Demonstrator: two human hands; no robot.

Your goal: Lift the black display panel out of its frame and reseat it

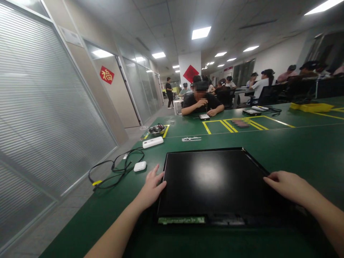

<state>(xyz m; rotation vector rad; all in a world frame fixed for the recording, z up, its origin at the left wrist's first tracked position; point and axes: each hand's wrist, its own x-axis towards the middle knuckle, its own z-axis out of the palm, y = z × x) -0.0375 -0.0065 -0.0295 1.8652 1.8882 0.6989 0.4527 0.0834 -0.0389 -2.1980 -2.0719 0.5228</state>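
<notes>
On the green table (pixel 295 150), seen from the head camera, a flat black screen panel (pixel 212 181) lies face up directly in front of the person, its long axis running left to right across the body. Left hand (pixel 151 190) rests against the panel's left edge, fingers slightly spread and extended, fingertips touching the rim; it is pressed to the edge, not clamped round it. Right hand (pixel 287 186) lies at the panel's right edge near the far corner, fingers together and laid flat, pointing inward toward the panel. Whether its fingertips curl under the frame cannot be told. Both hands sit at about equal reach, one on each short side, so the panel lies between them, inward of each set of fingers. A green circuit strip (pixel 181 220) shows along the panel's near edge. Left of the panel, well apart from the left hand, lie a small white box (pixel 140 166), a black cable (pixel 115 172) looped at the table edge, and a longer white device (pixel 153 142) farther off. A metal bowl (pixel 157 129) stands beyond that. Across the table a seated person (pixel 201 102) works at another station; more people sit in the background at right.
</notes>
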